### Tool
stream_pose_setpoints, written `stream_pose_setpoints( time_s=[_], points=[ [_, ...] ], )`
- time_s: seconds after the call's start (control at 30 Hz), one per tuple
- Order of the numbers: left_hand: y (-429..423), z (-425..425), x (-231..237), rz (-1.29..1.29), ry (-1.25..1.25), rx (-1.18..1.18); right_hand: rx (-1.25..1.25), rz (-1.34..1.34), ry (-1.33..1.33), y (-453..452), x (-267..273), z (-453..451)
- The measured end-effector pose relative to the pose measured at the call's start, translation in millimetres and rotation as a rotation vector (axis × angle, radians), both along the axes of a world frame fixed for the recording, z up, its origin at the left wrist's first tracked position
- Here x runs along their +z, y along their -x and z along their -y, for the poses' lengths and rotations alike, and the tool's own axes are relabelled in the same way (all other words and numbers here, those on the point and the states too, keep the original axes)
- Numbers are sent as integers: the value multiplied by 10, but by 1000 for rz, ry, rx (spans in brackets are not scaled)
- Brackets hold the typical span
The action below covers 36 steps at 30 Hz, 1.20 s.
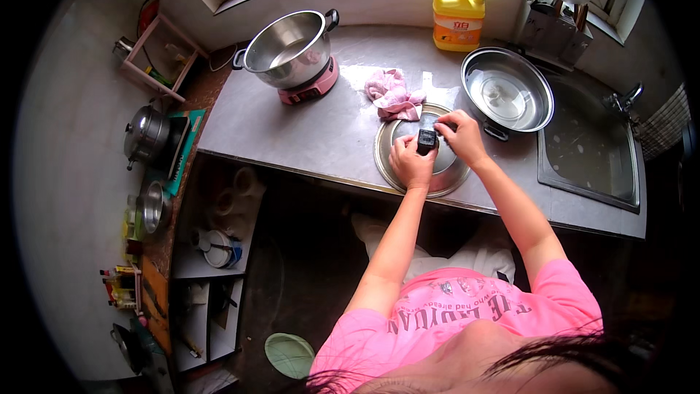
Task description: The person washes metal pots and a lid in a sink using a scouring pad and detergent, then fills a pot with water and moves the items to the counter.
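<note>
A round metal pot lid (387, 141) lies on the counter in front of me, near its front edge. My left hand (411, 163) is over it, fingers wrapped around a black square-ended piece (427, 139), perhaps a handle or knob. Whether this piece is fixed to the lid is hidden. Just to its right, my right hand (464, 139) is above the lid with thumb and fingertips drawn together. A small dark spot shows at those fingertips, too small to identify. A crumpled pink cloth (391, 93) lies against the lid's far edge.
Right of the lid stands a two-handled metal pan (506, 90), beside the sink (593, 148). A steel pot (290, 49) sits on a pink appliance (311, 87). Behind are a yellow pump jug (458, 19) and a utensil holder (555, 30). Shelves (210, 268) are lower left.
</note>
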<state>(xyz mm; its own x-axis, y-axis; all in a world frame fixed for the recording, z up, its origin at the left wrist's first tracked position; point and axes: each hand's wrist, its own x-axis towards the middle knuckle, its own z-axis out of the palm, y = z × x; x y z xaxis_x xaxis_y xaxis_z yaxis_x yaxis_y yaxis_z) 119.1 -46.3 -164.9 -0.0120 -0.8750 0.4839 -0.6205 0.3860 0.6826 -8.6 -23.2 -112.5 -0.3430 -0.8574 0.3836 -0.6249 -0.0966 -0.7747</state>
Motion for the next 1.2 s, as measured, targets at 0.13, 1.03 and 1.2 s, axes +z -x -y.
stream_pose_setpoints(
  time_s=[0.13,1.03,1.2],
  points=[
    [-58,97,-107,12,34,36,60,-312,187,-394,-50,96],
    [-329,235,-111,24,81,-275,-81,-126,96,-305,-563,-635],
    [-317,225,-57,43,121,-304,-379,26,141,-134,-587,-280]
  ],
)
